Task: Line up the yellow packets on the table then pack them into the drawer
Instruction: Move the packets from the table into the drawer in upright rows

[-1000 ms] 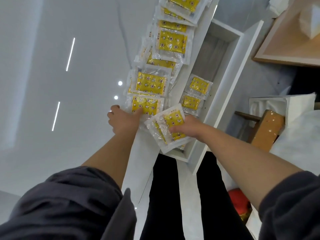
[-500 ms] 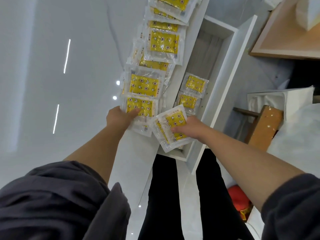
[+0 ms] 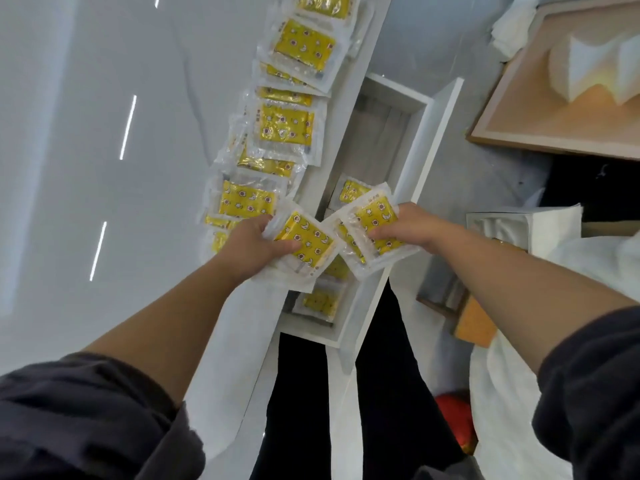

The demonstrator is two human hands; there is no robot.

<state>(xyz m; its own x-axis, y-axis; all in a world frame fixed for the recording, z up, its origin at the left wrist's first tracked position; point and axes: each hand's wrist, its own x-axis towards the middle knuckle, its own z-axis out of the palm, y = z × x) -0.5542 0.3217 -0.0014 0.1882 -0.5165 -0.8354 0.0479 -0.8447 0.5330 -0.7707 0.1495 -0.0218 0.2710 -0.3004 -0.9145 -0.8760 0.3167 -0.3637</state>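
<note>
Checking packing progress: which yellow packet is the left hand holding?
The tilted packet gripped by the left hand, overhanging the drawer; the rest lie on the table, in the drawer, or in the right hand.

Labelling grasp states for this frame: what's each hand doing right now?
Left hand: grips one yellow packet.
Right hand: grips overlapping packets above the drawer.

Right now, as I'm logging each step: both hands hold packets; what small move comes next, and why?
Probably lower the right hand and release its packets into the drawer below it, where other packets lie; the left hand holds another packet.
</note>
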